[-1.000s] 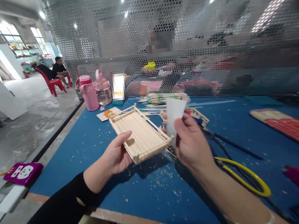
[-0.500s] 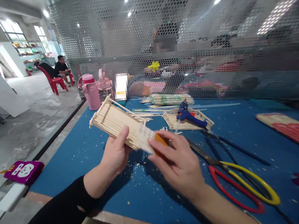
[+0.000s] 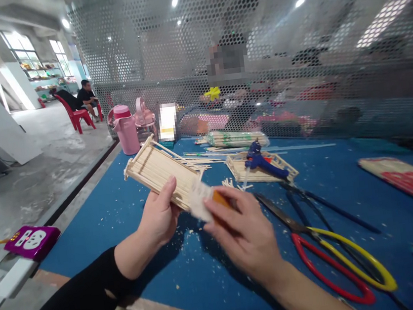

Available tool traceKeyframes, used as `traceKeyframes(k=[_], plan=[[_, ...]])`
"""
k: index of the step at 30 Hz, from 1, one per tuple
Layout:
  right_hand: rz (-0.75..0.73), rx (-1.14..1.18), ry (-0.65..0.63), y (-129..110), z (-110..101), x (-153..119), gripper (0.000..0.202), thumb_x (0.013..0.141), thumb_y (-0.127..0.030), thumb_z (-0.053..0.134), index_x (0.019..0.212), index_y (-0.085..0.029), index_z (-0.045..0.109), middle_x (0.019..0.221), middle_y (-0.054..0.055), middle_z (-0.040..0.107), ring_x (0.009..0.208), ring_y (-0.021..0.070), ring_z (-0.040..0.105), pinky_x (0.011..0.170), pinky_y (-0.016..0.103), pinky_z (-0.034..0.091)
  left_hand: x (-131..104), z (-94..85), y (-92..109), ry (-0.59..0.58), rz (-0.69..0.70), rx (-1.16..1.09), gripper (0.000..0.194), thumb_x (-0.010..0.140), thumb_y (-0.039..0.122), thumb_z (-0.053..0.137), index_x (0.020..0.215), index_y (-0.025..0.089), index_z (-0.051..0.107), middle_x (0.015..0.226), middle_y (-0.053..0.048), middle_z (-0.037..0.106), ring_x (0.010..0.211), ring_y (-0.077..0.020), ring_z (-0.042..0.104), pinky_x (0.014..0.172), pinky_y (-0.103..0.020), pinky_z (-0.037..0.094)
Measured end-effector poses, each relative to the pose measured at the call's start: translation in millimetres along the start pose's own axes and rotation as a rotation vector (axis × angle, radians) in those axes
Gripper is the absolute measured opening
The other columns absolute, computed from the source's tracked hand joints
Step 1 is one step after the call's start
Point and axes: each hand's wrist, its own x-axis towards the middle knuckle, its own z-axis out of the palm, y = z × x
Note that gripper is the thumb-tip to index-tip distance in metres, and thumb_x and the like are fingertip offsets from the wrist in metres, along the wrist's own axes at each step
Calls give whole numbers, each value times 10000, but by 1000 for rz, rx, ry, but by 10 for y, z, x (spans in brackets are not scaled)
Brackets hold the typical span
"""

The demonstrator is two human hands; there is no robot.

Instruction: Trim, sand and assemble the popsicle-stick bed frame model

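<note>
My left hand (image 3: 159, 212) grips a small tray-like frame (image 3: 156, 173) built of pale wooden sticks, thumb on its inner face, tilted above the table. In my right hand (image 3: 243, 230) is a white-and-orange piece (image 3: 200, 200) that looks like folded sandpaper; motion blurs it. Its white part lies against the frame's near right end and hides that corner. Beyond, a second stick frame (image 3: 235, 166) rests on the table with a blue glue gun (image 3: 263, 161) lying across it. Scissors (image 3: 301, 236) with red and yellow handles lie right of my right hand.
Loose sticks (image 3: 200, 161) and a wrapped stick bundle (image 3: 236, 137) lie at the back of the blue table (image 3: 117, 225), below a perforated metal screen (image 3: 171, 44). A pink jug (image 3: 126, 132) stands back left. A purple power strip (image 3: 33, 242) sits left. Someone sits far left.
The white-and-orange piece has shifted slightly left and down along the frame's end with my right hand. My left hand keeps its hold. The camera view has shifted slightly.
</note>
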Motion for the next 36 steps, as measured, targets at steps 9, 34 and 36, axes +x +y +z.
traceKeyframes(k=[9, 34, 36], plan=[[45, -17, -31, -7, 14, -12, 274, 835, -275, 582, 1091, -212, 656, 1084, 111, 581, 971, 229, 554, 798, 420, 495, -6, -15, -18, -11, 2, 2, 320, 701, 291, 723, 963, 121, 652, 901, -82, 732, 906, -234, 675, 850, -347, 518], [49, -54, 35, 17, 17, -27, 304, 819, -228, 595, 1121, -227, 634, 1085, 107, 567, 971, 228, 547, 791, 416, 491, -15, -7, -28, 18, -18, -16, 389, 643, 318, 773, 952, 118, 649, 940, -101, 732, 913, -268, 676, 830, -367, 533], [4, -53, 24, 18, 11, -28, 321, 810, -237, 607, 1130, -226, 627, 1114, 114, 557, 995, 239, 536, 801, 429, 485, -14, -13, -31, 1, -11, -10, 413, 657, 327, 763, 991, 116, 643, 968, -109, 725, 948, -273, 666, 851, -371, 524]])
